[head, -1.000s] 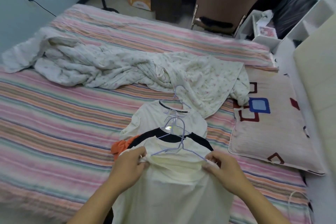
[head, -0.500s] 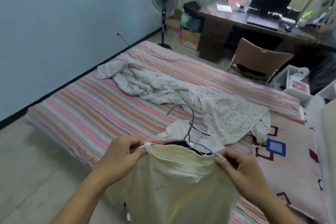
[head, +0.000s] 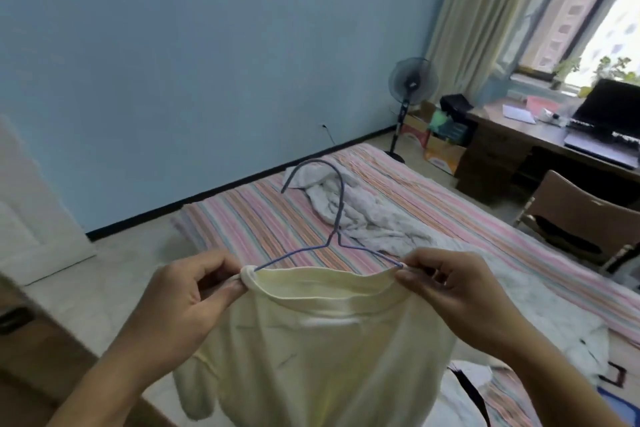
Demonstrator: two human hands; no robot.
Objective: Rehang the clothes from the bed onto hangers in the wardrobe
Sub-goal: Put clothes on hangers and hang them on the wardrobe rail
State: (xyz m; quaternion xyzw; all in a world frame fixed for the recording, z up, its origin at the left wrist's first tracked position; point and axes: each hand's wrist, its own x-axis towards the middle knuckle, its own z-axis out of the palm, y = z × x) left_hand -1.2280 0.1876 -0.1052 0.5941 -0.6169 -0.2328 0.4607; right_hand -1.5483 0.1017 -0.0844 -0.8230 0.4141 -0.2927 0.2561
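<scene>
A cream shirt hangs on a thin blue wire hanger held up in front of me, above the bed's near edge. My left hand pinches the shirt's left shoulder at the hanger's end. My right hand pinches the right shoulder at the other end. The hanger's hook points up and to the left. Other clothes lie low on the right, partly hidden behind the shirt. The wardrobe is not clearly in view.
The striped bed carries a crumpled white floral blanket. A standing fan, boxes, a desk with a laptop and a brown chair stand at the right. A blue wall is ahead; a white panel stands at the left.
Both hands have lifted the shirt and hanger off the pile on the bed. My view has swung up and to the left, toward the blue wall.
</scene>
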